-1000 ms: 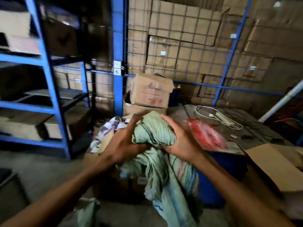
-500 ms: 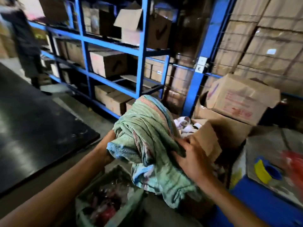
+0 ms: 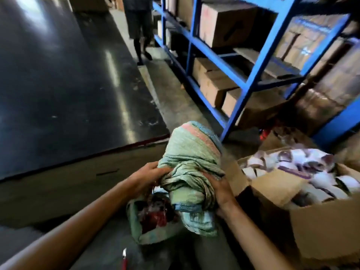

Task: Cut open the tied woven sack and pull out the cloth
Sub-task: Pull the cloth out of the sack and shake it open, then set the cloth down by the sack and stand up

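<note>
A crumpled pale-green woven sack [image 3: 190, 164] with pink and blue stripes is bunched between both hands at the lower middle. My left hand [image 3: 145, 177] grips its left side and my right hand [image 3: 219, 189] clasps its right side. Just below it on the floor stands an open green woven sack [image 3: 136, 221] with dark red cloth [image 3: 155, 213] showing in its mouth. A small red-handled tool [image 3: 124, 259] lies on the floor near the bottom edge; it is too blurred to tell what kind.
An open cardboard box [image 3: 315, 230] of white rolls stands at the right. Blue shelving [image 3: 247, 82] with cartons runs along the back right. A dark glossy floor mat [image 3: 68, 84] covers the left. A person's legs [image 3: 140, 30] show at the far end of the aisle.
My view has swung left, from the table and wire-caged cartons to the aisle and shelving. Both hands kept hold of the bunched sack and lowered it over the open sack on the floor.
</note>
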Demonstrator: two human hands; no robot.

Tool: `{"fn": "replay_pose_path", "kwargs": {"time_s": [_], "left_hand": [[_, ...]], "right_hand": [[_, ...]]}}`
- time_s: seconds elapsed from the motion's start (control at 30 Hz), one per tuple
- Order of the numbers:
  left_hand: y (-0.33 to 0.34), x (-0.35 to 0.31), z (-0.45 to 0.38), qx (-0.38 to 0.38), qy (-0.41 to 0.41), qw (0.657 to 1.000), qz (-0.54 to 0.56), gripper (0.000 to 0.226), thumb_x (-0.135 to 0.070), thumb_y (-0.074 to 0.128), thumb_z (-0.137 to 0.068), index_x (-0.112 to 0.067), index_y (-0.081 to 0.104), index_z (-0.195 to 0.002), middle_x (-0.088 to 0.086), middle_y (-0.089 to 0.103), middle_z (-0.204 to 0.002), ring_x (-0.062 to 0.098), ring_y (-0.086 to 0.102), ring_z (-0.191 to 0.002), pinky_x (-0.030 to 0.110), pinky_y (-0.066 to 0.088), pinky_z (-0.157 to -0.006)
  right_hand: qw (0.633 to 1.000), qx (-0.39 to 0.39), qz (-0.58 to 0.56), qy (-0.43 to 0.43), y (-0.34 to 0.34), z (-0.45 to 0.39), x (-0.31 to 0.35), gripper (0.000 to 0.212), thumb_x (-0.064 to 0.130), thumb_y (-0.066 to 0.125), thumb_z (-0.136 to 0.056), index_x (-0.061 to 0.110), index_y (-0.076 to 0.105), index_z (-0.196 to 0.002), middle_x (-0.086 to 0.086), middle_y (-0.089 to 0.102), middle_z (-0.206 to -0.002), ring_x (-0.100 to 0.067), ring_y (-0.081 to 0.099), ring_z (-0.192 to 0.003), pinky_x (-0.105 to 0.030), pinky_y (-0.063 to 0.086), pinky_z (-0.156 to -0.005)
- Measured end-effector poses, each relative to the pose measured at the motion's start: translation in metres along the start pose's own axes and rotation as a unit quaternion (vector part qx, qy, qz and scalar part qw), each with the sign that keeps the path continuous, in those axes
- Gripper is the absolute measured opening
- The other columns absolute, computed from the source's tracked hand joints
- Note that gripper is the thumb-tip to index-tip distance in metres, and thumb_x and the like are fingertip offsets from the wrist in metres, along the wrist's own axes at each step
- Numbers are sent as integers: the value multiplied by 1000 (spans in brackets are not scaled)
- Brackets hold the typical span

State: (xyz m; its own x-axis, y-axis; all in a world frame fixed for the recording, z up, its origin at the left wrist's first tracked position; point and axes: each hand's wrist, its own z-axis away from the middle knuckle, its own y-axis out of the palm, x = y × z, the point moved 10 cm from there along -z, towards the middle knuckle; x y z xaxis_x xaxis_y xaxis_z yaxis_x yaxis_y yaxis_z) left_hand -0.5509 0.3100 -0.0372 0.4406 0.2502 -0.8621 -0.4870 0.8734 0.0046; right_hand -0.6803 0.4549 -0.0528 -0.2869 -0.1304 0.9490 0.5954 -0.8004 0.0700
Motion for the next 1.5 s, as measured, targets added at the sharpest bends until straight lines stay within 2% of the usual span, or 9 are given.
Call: {"fn": "replay_pose_path", "kwargs": {"time_s": [0.13,0.33,0.5,0.67,0.77,0.83,0.93,1.13,1.5], "left_hand": [[-54,52,-39,-94,-31,989,-108,30,-37,72,-63,-17,74,-86,4,76,-91,13,68,-80,43,55,-88],[-101,185,-94,-190,-117,969,-101,41,-35,75,-68,-16,70,-104,0,72,-101,15,66,-95,32,52,-88],[-88,316,-157,-170,-194,966,-14,47,-30,71,-80,-11,60,-121,8,65,-121,21,61,-107,33,47,-98],[-63,401,-201,-144,-217,965,-5,65,-54,66,-64,-15,65,-116,3,67,-120,20,60,-110,32,47,-96],[-99,406,-185,-233,-174,950,-110,28,-30,58,-86,-3,67,-88,9,67,-89,22,62,-88,19,44,-64],[-131,389,-163,-281,-118,931,-199,30,-28,52,-89,-1,66,-91,16,70,-94,32,64,-92,29,47,-70],[-171,371,-128,-282,-99,895,-332,34,-29,51,-90,-2,64,-105,24,65,-112,38,58,-106,40,44,-84],[-251,379,-35,-290,-75,842,-449,26,-21,51,-86,2,61,-80,29,65,-92,43,61,-89,41,46,-75],[-342,558,60,-239,-120,821,-504,35,-28,49,-90,1,63,-103,23,66,-107,39,59,-101,42,44,-86]], "right_hand": [[995,67,-24,72,37,-53,-82,62,27,79,-56,4,64,-111,-17,70,-111,-33,66,-104,-43,54,-91],[977,143,2,161,83,-123,-238,61,19,81,-58,4,62,-114,-15,67,-117,-24,66,-102,-40,53,-92],[972,104,128,170,64,-172,-349,51,10,66,-83,5,48,-130,1,52,-124,-14,53,-108,-1,47,-74],[961,-12,230,154,5,-206,-418,47,14,69,-80,1,55,-122,-18,61,-124,-33,58,-114,-39,47,-97],[955,-119,245,117,-13,-196,-402,46,17,64,-74,1,55,-116,-18,59,-121,-29,56,-112,-32,49,-96],[939,-176,295,6,1,-173,-356,45,17,57,-76,4,52,-118,-22,54,-121,-30,50,-114,-38,41,-103],[934,-100,329,-96,68,-131,-315,47,18,56,-79,3,52,-123,-22,51,-127,-33,45,-121,-39,36,-106],[891,103,417,-144,229,-41,-334,34,21,54,-79,3,63,-106,-18,66,-104,-35,59,-99,-40,45,-90],[812,158,560,-50,325,42,-531,34,20,58,-82,2,63,-110,-21,65,-111,-37,58,-106,-41,45,-91]]}}
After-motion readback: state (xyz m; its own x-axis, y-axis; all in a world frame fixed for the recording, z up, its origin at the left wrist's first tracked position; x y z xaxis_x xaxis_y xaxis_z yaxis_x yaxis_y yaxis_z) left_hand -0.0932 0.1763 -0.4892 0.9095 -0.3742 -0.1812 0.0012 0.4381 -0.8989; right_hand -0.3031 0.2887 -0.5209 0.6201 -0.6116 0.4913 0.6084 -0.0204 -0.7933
